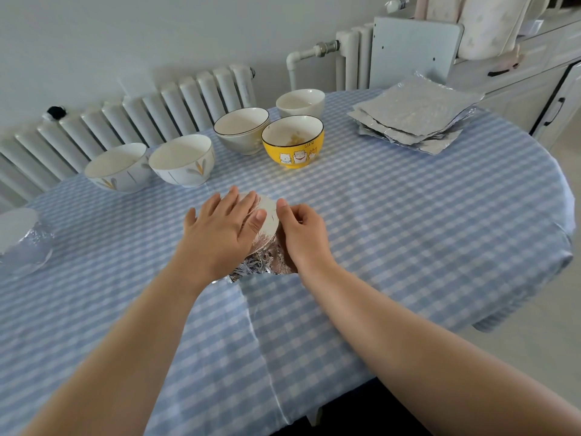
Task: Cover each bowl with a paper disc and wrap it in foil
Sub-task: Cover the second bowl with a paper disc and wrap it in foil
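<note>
A bowl stands mid-table, its side wrapped in crinkled foil (267, 262) and its top covered by a white paper disc (271, 215). My left hand (224, 229) lies flat on the disc with straight fingers, pressing it down. My right hand (301, 234) curls round the bowl's right side and grips the foil at the rim. The bowl itself is hidden under foil, disc and hands. Behind stand five uncovered bowls: two white with leaf prints (118, 168) (182, 163), a grey one (242, 129), a yellow cat bowl (292, 141) and a plain white one (300, 102).
A stack of foil sheets (415, 111) lies at the table's far right. At the left edge sits a foil-wrapped bowl with a paper top (22, 237). The blue checked tablecloth (408, 215) covers the oval table; a radiator (132, 111) runs behind, a cabinet (518, 77) at right.
</note>
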{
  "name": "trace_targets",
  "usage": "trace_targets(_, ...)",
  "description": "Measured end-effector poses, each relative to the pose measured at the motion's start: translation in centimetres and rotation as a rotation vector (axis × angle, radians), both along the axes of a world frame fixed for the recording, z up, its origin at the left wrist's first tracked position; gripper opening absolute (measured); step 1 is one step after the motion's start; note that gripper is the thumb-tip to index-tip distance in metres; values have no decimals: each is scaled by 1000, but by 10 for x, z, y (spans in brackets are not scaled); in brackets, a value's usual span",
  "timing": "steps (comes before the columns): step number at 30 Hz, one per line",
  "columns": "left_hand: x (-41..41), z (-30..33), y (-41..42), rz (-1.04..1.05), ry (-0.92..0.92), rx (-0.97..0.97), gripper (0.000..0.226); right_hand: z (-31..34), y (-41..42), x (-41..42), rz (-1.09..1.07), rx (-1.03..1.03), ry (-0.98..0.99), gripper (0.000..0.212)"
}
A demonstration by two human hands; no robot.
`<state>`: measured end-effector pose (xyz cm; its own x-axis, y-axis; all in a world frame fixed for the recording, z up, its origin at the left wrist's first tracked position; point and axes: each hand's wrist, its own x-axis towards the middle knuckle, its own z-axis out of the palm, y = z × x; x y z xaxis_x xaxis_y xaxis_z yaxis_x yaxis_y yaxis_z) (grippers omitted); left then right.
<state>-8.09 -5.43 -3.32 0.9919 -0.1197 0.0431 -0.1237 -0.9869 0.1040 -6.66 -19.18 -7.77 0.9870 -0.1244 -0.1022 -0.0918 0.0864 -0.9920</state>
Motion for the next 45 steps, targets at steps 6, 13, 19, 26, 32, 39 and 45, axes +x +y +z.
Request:
trace_targets(6, 2, -6, 2, -7, -69, -47, 93, 5, -4, 0, 37, 119, 80, 34)
trace_targets(13, 4, -5, 1, 7, -83, -67, 92, 7, -7, 2, 45, 176, 152, 23)
trace_targets(19, 3, -5, 0, 15, -65, -69, 79, 6, -4, 5, 23, 165, 141, 3)
trace_targets(26, 4, -4, 0, 24, -65, -72, 77, 2, -1, 6, 52, 94, 147, 17)
trace_targets(32, 5, -5, 1, 23, -66, -68, 74, 2, -5, 9, 102, -104, 127, 27)
trace_targets(39, 3, -2, -3, 39, -31, -62, 67, 7, -19, 16, 343, -775, 58, 33)
trace_targets(45, 3, -1, -3, 45, -29, -59, 55, 22, -29, 9, 186, -407, -46, 39)
